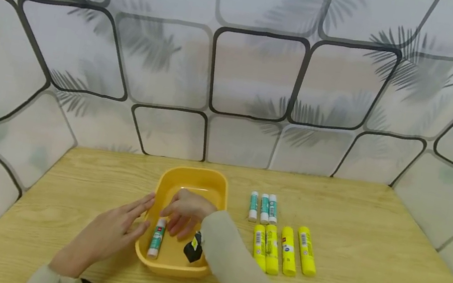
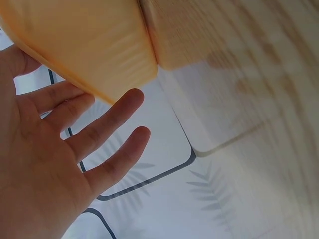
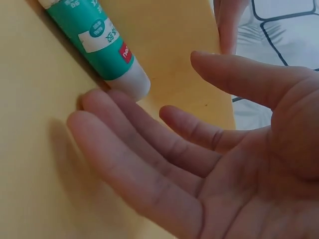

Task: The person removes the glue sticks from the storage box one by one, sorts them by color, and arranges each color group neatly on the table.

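A yellow plastic basket (image 1: 175, 263) stands on the table, and a green glue stick (image 1: 157, 238) with white ends lies inside along its left wall. My right hand (image 1: 188, 211) is inside the basket, its fingers loosely bent and the thumb apart. In the right wrist view, the fingertips are close to the white end of the glue stick (image 3: 102, 37); whether they touch it I cannot tell. Against the basket's left side rests my left hand (image 1: 112, 232). The left wrist view shows its fingers (image 2: 107, 122) spread, some at the basket's rim (image 2: 70, 77).
Right of the basket, three green-and-white glue sticks (image 1: 265, 208) lie side by side. Nearer the front is a row of several yellow glue sticks (image 1: 289, 251). Behind the wooden table (image 1: 369, 258) rises a patterned white backdrop (image 1: 256, 76).
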### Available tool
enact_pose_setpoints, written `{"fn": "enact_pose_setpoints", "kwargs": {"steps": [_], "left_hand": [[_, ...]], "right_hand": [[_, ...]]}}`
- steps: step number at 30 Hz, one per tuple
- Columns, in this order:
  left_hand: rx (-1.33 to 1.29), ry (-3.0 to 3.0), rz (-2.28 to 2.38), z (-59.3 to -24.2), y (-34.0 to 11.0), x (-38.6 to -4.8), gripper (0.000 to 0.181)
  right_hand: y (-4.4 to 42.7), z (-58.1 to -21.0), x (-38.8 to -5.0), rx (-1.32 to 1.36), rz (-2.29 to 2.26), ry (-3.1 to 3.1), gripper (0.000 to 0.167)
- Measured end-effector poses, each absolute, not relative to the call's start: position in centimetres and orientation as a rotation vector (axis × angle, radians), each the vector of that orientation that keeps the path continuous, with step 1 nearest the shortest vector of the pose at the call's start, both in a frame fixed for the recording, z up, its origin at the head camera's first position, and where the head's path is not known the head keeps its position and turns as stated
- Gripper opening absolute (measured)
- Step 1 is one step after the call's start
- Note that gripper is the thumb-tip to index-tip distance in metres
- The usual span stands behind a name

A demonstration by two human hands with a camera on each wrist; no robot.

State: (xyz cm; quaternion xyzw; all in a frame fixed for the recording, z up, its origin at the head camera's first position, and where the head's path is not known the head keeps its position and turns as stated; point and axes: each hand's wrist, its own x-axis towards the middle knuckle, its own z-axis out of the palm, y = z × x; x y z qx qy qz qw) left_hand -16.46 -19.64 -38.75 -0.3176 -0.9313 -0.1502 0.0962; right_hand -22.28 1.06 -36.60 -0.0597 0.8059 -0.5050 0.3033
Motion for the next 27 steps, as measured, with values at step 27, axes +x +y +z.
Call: {"fn": "enact_pose_setpoints", "kwargs": {"steps": [27], "left_hand": [[-0.932,-2.768,-0.472,-38.7,-19.9,-16.6,0.049]], "right_hand": [[-0.5,-36.3,-22.4,-0.289,-1.379,2.089,0.012]]}}
